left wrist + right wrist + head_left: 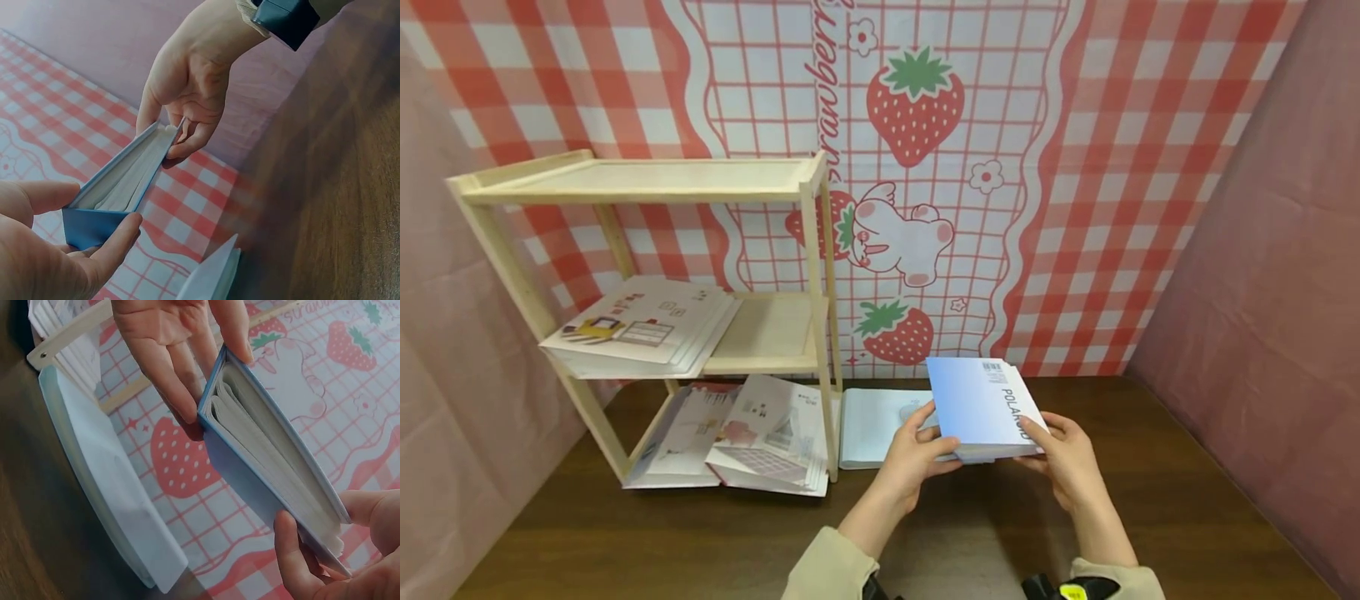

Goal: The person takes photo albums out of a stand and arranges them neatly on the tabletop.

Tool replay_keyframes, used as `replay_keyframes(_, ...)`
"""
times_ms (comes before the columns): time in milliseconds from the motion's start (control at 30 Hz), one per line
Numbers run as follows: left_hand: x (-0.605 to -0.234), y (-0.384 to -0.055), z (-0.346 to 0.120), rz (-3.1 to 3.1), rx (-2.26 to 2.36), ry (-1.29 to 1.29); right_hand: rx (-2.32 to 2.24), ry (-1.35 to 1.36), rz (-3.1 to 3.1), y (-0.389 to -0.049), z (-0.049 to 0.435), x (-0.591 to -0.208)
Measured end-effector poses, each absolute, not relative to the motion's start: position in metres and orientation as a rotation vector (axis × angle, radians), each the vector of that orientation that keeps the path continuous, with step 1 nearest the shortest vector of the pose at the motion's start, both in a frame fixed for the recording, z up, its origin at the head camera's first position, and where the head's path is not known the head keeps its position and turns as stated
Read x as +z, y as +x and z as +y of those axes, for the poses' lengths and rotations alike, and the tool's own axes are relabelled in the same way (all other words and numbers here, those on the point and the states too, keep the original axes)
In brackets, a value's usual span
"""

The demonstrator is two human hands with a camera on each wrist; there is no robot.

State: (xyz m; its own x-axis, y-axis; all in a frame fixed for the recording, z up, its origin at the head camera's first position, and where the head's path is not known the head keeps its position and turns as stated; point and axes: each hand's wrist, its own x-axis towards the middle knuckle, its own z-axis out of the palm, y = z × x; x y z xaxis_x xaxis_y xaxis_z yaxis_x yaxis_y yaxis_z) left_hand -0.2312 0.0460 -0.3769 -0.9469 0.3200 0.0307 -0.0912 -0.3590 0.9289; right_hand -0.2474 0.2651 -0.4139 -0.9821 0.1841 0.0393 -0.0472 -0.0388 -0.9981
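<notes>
A small blue-and-white photo album [973, 408] with "POLAROID" printed on its cover is held above the table in both hands. My left hand [913, 450] grips its left end, thumb on one cover and fingers on the other. At the opposite edge, my right hand [1070, 461] pinches the covers between thumb and fingers. Both wrist views show the album's pages [122, 181] edge-on between its covers, with the blue spine at the left hand. Below and left of it lies a pale blue album [872, 417], partly hidden by the left hand and the held album.
A wooden shelf rack [647, 197] stands on the left. Its middle shelf bears a stack of white albums [640, 325]; more albums [775, 433] lean on the bottom level. Behind the dark wooden table [1187, 500] hangs a strawberry-print checked cloth [1120, 208]; pink cloth [1262, 233] hangs at the sides.
</notes>
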Motion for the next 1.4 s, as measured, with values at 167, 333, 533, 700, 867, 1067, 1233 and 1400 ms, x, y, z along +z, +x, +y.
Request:
replay_keyframes(167,-0.380,-0.233,0.054,1.631,2.366,0.279,2.076,-0.227,-2.013,-0.283,0.294,-0.471)
replay_keyframes(333,-0.384,-0.236,0.059,1.644,2.345,0.277,2.107,-0.256,-1.946,-0.284,0.296,-0.475)
replay_keyframes(533,-0.391,-0.242,0.064,1.647,2.336,0.297,2.146,-0.369,-1.856,-0.285,0.298,-0.476)
replay_keyframes(700,-0.396,-0.248,0.070,1.646,2.329,0.309,2.161,-0.432,-1.780,-0.285,0.299,-0.478)
replay_keyframes(867,-0.396,-0.251,0.075,1.659,2.292,0.315,2.148,-0.457,-1.743,-0.284,0.299,-0.478)
replay_keyframes(1067,-0.396,-0.255,0.080,1.628,2.259,0.317,2.113,-0.492,-1.749,-0.282,0.300,-0.474)
replay_keyframes(1233,-0.401,-0.257,0.087,1.598,2.272,0.287,2.133,-0.525,-1.737,-0.275,0.299,-0.469)
replay_keyframes(1400,-0.409,-0.258,0.092,1.562,2.294,0.254,2.212,-0.532,-1.679,-0.263,0.295,-0.460)
